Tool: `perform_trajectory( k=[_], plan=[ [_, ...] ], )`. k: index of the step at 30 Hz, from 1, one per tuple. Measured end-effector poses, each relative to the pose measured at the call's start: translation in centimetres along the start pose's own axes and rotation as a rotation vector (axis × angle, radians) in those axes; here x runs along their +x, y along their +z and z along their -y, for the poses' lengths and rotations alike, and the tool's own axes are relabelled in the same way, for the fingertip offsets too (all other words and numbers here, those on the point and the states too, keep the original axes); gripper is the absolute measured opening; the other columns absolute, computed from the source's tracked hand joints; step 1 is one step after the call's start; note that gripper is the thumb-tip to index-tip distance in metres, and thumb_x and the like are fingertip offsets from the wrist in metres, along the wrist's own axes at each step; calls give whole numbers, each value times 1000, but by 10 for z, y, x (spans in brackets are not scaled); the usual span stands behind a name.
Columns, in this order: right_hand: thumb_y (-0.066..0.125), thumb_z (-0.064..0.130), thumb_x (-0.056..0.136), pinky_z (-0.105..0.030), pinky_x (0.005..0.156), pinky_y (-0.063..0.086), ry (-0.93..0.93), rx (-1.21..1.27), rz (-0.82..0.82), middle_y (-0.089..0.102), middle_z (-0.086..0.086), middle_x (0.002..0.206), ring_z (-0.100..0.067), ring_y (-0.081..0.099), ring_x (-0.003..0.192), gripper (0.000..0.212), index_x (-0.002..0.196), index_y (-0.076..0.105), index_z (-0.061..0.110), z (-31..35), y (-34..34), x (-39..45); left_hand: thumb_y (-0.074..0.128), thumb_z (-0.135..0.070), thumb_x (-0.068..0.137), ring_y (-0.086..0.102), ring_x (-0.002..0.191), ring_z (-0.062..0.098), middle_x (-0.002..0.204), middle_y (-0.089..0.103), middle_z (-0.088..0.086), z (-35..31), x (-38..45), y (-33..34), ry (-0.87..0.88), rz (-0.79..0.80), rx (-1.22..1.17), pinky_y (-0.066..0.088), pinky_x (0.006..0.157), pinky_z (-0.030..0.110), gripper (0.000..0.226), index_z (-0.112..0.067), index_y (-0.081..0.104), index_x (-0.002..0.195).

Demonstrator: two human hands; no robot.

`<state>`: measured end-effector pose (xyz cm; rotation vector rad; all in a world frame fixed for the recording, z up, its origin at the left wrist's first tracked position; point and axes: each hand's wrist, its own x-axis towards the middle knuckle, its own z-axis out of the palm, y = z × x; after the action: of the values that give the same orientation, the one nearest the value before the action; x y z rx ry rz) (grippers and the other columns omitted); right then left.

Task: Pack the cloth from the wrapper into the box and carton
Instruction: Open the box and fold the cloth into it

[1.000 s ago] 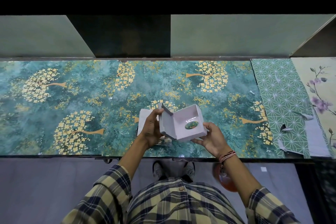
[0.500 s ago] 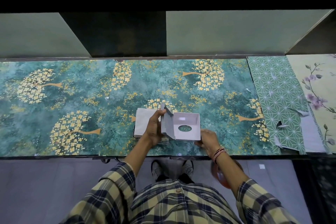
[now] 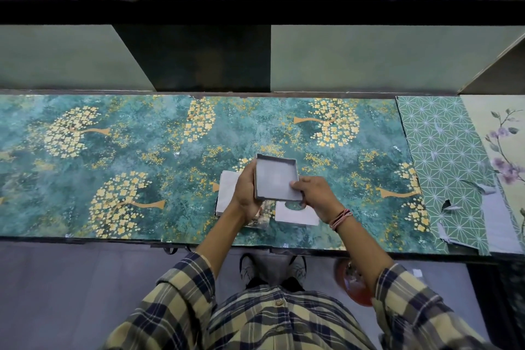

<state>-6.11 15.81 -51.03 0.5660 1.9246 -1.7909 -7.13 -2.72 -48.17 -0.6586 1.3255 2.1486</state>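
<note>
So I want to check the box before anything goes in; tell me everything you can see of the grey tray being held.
The grey tray is a shallow, square, open box part, apparently of card, with low upright walls and a bare inside. It is held above the patterned table, tilted slightly. The left hand grips its left edge; the right hand pinches its near right corner. No cloth is in it.

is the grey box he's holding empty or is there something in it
Empty, as far as shows: the grey box, held by both hands, shows only its bare grey floor. Its near corner is hidden by the right hand.
</note>
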Motion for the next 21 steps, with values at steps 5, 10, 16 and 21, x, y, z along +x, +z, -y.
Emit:
perform_trajectory(
  k=[5, 10, 16, 21],
  plan=[
    [68, 6, 93, -29, 44, 48, -8, -96, -259, 52, -9, 54, -21, 49, 44, 36, 60, 56, 5, 17, -22, 46, 41, -47, 107, 65, 118, 29, 128, 67, 15, -5, 0, -26, 111, -208, 197, 51, 104, 44, 57, -4, 55, 140],
    [72, 11, 91, -38, 61, 46, 72, -230, -400, 48, -9, 60, -23, 51, 53, 44, 55, 45, 12, 10, -37, 92, 52, -37, 105, 69, 112, 28, 122, 71, 16, 1, -10, -51, 143, -334, 272, 55, 97, 44, 44, -3, 64, 130],
    [67, 5, 88, -35, 59, 39, 158, -409, -373, 46, -10, 59, -24, 50, 63, 34, 62, 46, 10, -3, -37, 111, 59, -25, 100, 68, 110, 26, 117, 72, 11, 8, -20, -71, 181, -415, 378, 56, 95, 46, 19, -13, 70, 112],
    [61, 6, 89, -39, 68, 43, 213, -442, -366, 58, -22, 96, -32, 56, 85, 11, 91, 53, -2, 3, -27, 99, 64, -18, 98, 65, 110, 27, 109, 71, 2, 9, -20, -84, 205, -468, 464, 54, 95, 45, 19, -11, 71, 113]
  ],
)
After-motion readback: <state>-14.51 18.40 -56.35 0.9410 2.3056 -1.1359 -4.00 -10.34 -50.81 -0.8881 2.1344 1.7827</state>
